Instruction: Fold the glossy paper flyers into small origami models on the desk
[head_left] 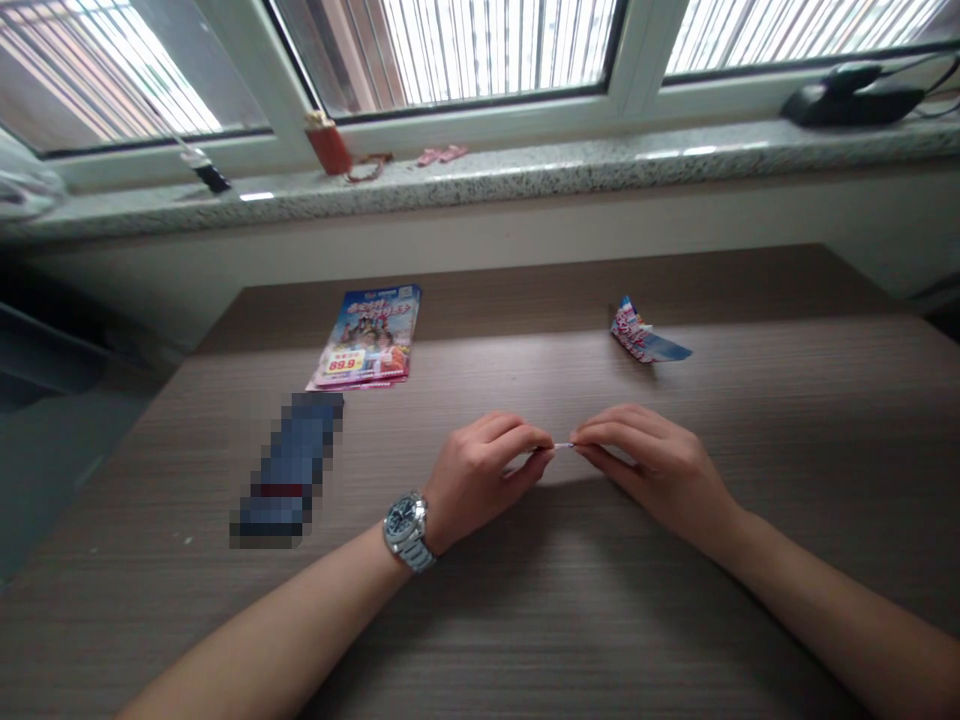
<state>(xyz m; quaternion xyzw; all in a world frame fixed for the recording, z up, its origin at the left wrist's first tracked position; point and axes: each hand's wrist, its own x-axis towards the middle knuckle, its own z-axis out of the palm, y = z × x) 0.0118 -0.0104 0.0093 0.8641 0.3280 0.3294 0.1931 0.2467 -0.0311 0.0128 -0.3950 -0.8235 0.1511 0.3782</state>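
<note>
Both hands are pretty much mid-table, nearer the front edge than the back. The left hand and right hand are curled in towards each other, thumb and forefinger of each pinched tight on the ends of a small pale strip. It's held just above the table, and it's too tiny to tell what it actually is. The other fingers are tucked in and seem to rest on the wood. There's a steel watch on the left wrist.

Around them: a blurred-out blue block lies towards the left edge, near the left forearm. Behind it, close to the back left corner, is a stack of colourful flyers. A folded scrap of printed paper sits near the back edge, straight beyond the right hand and well apart from it.

Past the table the stone windowsill has a red container, some pink bits and a black gadget off at the right end.
</note>
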